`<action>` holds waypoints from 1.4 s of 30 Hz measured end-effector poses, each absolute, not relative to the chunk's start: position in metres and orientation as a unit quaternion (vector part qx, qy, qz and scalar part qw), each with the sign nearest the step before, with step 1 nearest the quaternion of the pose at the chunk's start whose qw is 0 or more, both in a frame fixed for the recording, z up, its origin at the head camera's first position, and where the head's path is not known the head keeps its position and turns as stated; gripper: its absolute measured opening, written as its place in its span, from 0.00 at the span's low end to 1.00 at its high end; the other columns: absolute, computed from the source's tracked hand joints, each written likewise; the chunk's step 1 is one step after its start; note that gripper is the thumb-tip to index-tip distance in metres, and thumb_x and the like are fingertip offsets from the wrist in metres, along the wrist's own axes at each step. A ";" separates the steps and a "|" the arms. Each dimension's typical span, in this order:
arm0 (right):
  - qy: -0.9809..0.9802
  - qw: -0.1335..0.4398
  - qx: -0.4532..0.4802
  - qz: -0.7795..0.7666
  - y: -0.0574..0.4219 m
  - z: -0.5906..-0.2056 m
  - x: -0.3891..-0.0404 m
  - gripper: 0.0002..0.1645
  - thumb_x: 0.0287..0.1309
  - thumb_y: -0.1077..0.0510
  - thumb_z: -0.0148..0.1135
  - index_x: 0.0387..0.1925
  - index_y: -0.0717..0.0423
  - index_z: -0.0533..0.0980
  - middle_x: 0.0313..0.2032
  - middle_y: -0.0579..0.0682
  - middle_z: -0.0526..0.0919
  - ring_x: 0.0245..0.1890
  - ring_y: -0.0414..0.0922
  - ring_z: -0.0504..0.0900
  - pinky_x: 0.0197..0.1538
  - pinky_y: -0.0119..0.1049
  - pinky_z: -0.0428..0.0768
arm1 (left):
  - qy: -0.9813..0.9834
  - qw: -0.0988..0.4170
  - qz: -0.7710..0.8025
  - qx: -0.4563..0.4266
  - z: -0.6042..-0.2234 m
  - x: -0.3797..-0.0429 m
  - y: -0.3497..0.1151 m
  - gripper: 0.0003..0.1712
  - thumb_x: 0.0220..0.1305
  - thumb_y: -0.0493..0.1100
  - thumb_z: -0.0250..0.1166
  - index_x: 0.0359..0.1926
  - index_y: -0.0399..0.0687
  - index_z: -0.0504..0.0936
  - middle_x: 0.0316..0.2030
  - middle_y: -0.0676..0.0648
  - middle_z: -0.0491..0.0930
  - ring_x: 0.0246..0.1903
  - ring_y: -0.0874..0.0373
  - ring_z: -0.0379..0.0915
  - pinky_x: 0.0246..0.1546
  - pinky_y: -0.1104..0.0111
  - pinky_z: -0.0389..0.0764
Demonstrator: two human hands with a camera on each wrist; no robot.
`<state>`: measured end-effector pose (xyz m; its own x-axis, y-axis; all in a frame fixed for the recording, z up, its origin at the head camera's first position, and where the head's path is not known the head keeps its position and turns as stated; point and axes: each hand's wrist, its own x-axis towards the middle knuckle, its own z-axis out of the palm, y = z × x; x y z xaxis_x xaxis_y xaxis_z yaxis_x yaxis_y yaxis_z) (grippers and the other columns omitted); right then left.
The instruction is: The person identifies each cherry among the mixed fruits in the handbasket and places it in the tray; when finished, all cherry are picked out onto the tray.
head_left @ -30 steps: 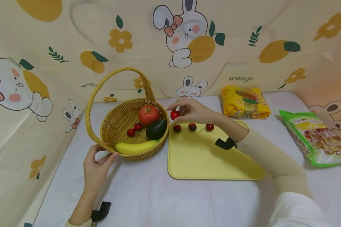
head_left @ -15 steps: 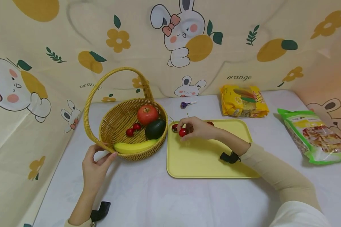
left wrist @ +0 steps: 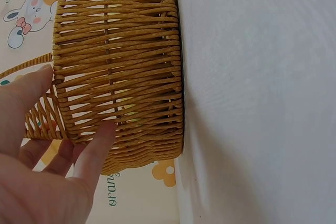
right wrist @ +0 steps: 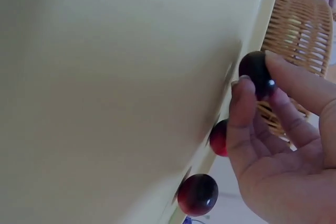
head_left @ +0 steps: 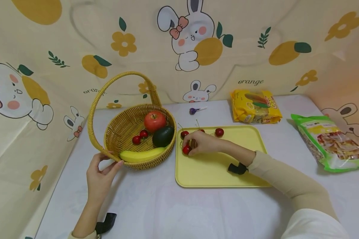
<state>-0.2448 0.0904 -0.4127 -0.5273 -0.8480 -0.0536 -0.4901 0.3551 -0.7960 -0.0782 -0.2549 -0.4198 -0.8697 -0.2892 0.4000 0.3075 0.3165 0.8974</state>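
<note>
My right hand pinches a dark red cherry between thumb and fingertips, low over the left part of the yellow tray. In the right wrist view the held cherry sits close to the tray's edge. Along the tray's back lie more cherries, one at the left corner, one partly behind my hand and one to the right. My left hand grips the rim of the wicker basket at the handle's base, thumb and fingers on the weave. Inside the basket are two cherries, an apple, an avocado and a banana.
Behind the tray lies a lollipop. A yellow snack packet stands at the back right, and a green and white bag lies at the far right. The basket's tall handle arches upward.
My right hand has moved from beside the basket's rim, behind the tray, toward me and down over the tray, still pinching the cherry. The lollipop has come into view. My left hand stays on the basket.
</note>
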 end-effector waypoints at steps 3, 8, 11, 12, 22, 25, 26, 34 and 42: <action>0.791 0.235 -0.426 -0.369 0.090 -0.414 -0.243 0.15 0.53 0.67 0.74 0.43 0.58 0.81 0.38 0.47 0.82 0.33 0.41 0.77 0.38 0.32 0.82 | -0.772 0.255 -0.582 -0.008 -0.421 -0.078 -0.255 0.26 0.50 0.17 0.70 0.51 0.24 0.73 0.48 0.34 0.72 0.47 0.56 0.74 0.42 0.74 0.85; 0.793 0.229 -0.431 -0.365 0.089 -0.416 -0.243 0.16 0.52 0.68 0.74 0.44 0.58 0.81 0.39 0.48 0.82 0.33 0.41 0.77 0.38 0.31 0.82 | -0.772 0.259 -0.581 -0.014 -0.422 -0.078 -0.254 0.26 0.50 0.17 0.69 0.50 0.23 0.73 0.47 0.33 0.72 0.47 0.56 0.73 0.42 0.74 0.85; 0.793 0.231 -0.428 -0.368 0.089 -0.416 -0.243 0.17 0.52 0.69 0.73 0.45 0.59 0.80 0.40 0.48 0.82 0.33 0.41 0.77 0.38 0.31 0.82 | -0.770 0.259 -0.582 -0.015 -0.423 -0.078 -0.254 0.25 0.49 0.17 0.69 0.50 0.23 0.73 0.47 0.33 0.72 0.47 0.56 0.73 0.42 0.74 0.85; 0.793 0.231 -0.427 -0.369 0.089 -0.416 -0.243 0.18 0.52 0.69 0.73 0.46 0.60 0.80 0.40 0.49 0.82 0.33 0.41 0.77 0.38 0.31 0.83 | -0.770 0.259 -0.583 -0.014 -0.423 -0.078 -0.254 0.25 0.49 0.17 0.69 0.50 0.23 0.73 0.47 0.33 0.72 0.47 0.56 0.73 0.42 0.74 0.85; 0.804 0.230 -0.415 -0.360 0.095 -0.400 -0.248 0.21 0.53 0.69 0.72 0.50 0.65 0.78 0.46 0.57 0.82 0.31 0.42 0.79 0.37 0.30 0.84 | -0.776 0.250 -0.580 0.002 -0.422 -0.078 -0.255 0.26 0.51 0.19 0.70 0.52 0.25 0.73 0.48 0.36 0.72 0.46 0.57 0.75 0.42 0.74 0.85; 0.797 0.223 -0.425 -0.366 0.091 -0.385 -0.253 0.20 0.53 0.68 0.72 0.49 0.66 0.79 0.43 0.58 0.82 0.29 0.42 0.79 0.34 0.30 0.83 | -0.776 0.248 -0.581 0.009 -0.421 -0.078 -0.255 0.26 0.51 0.19 0.70 0.52 0.25 0.73 0.47 0.37 0.72 0.45 0.57 0.76 0.41 0.74 0.85; 0.791 0.219 -0.434 -0.372 0.088 -0.378 -0.255 0.19 0.53 0.68 0.72 0.48 0.66 0.79 0.41 0.58 0.82 0.29 0.43 0.78 0.33 0.31 0.82 | -0.776 0.248 -0.581 0.010 -0.421 -0.078 -0.255 0.26 0.51 0.19 0.70 0.52 0.25 0.73 0.47 0.37 0.72 0.45 0.57 0.76 0.41 0.74 0.85; 0.737 0.213 -0.508 -0.392 0.017 -0.329 -0.270 0.19 0.56 0.66 0.72 0.49 0.65 0.78 0.43 0.57 0.82 0.42 0.50 0.82 0.45 0.34 0.84 | -0.776 0.250 -0.579 0.009 -0.422 -0.078 -0.255 0.26 0.51 0.18 0.70 0.51 0.23 0.72 0.47 0.36 0.72 0.44 0.56 0.77 0.41 0.75 0.86; 0.694 0.288 -0.540 -0.379 -0.073 -0.315 -0.287 0.22 0.56 0.70 0.70 0.53 0.65 0.78 0.49 0.54 0.81 0.50 0.47 0.79 0.56 0.34 0.81 | -0.779 0.247 -0.577 0.012 -0.420 -0.078 -0.255 0.26 0.52 0.19 0.70 0.52 0.25 0.73 0.47 0.38 0.72 0.45 0.57 0.76 0.41 0.74 0.85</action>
<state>-0.2873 -0.0732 -0.3152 -0.2509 -0.9680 0.0094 -0.5311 0.1295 -0.8374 -0.0785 -0.2545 -0.4196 -0.8779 -0.3040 0.3700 0.2653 0.3345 0.9043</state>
